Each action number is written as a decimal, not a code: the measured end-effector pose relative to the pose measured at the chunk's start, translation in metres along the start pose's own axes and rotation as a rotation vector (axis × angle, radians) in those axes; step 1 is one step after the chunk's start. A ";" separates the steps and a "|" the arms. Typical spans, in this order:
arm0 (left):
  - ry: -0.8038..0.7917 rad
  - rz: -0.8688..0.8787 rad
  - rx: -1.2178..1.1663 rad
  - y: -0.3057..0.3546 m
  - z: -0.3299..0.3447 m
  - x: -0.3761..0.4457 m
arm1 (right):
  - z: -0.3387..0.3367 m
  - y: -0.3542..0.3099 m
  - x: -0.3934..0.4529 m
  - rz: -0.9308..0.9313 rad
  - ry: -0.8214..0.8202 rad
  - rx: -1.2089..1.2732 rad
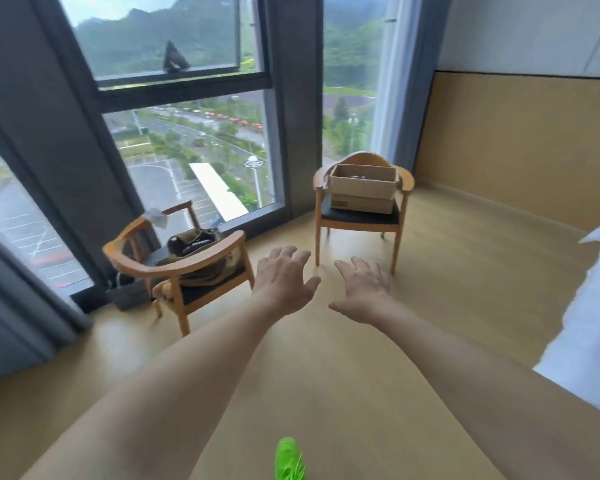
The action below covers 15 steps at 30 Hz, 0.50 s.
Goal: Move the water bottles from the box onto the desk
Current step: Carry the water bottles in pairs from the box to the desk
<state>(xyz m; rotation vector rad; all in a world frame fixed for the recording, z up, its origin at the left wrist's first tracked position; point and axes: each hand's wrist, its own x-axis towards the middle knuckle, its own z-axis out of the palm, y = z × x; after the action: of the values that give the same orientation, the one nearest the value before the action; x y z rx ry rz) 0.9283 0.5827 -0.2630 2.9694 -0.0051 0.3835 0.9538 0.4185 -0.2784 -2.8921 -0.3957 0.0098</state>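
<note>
Box (362,183): open cardboard box, up and to the right of my right hand, well apart from it; it sits on a flatter box on the far chair's dark seat. Something small and dark lies inside, too blurred for me to tell what; I cannot make out any bottles.
Left chair (184,268): wooden armchair to the left of my left hand, near it, carrying an olive bag (201,251) on its seat and a pale crumpled cloth (156,216) on its back rail.
Window (187,150): tall dark-framed glass beyond the left chair, up and left of both hands, showing a road and green hills.
Left hand (284,282): stretched forward over the floor, fingers spread and straight, holding nothing.
Green shoe (290,460): bright green, below my hands at the bottom edge.
Right hand (361,292): just beside my left hand, apart from it, palm down, fingers loose and extended, holding nothing.
Far chair (361,216): wooden armchair beyond my right hand, by the window.
Floor (447,289): pale wood, under both hands.
Bed (589,317): white bedding, far right of my right hand.
</note>
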 end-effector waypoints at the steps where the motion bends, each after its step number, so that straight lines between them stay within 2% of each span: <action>1: -0.003 0.020 -0.007 0.002 0.010 0.024 | 0.000 0.009 0.020 0.022 0.005 -0.002; 15: -0.087 0.253 -0.111 0.028 0.110 0.366 | -0.034 0.118 0.299 0.283 -0.014 0.023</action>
<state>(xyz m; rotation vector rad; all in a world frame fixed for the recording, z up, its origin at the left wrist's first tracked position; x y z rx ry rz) 1.3094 0.5449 -0.2712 2.8782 -0.4009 0.2720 1.2743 0.3799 -0.2645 -2.8999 0.0147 0.0801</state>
